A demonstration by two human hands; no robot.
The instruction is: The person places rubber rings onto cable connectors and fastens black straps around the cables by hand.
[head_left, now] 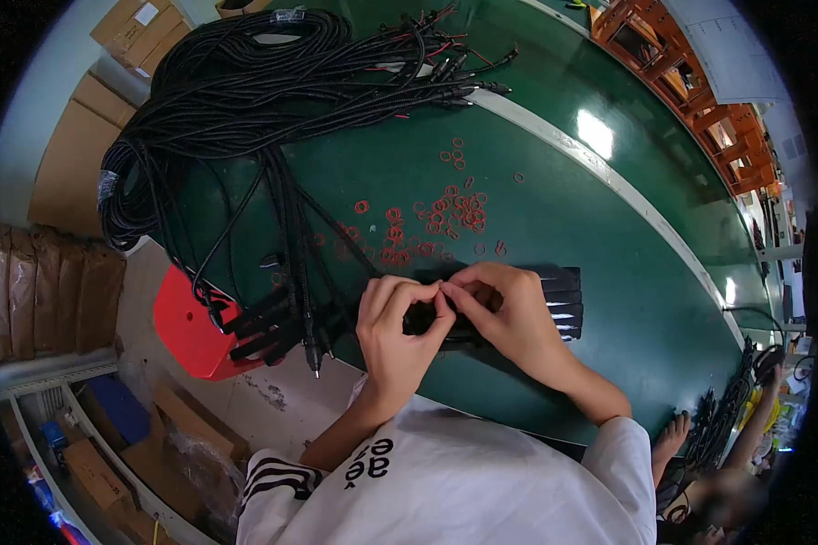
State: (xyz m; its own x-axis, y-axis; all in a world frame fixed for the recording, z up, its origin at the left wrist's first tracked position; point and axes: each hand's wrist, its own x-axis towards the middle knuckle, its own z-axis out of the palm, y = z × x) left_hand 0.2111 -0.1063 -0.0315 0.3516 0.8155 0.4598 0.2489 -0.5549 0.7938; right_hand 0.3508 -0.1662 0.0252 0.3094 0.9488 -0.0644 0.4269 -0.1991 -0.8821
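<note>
My left hand and my right hand meet above the near part of the green table. Thumb and forefinger of each are pinched, tip to tip; what sits between them is too small and dark to name. Just beyond the hands, many small red rings lie scattered and heaped. By my right wrist are several flat black strips, side by side. Left of my left hand, black cables run down over the table edge, with connector ends hanging there.
A large coil of black braided cable fills the table's far left. Below the edge stands a red stool. A white strip crosses the table. Another person's hand is at the lower right, near more black cables. Cardboard boxes stand left.
</note>
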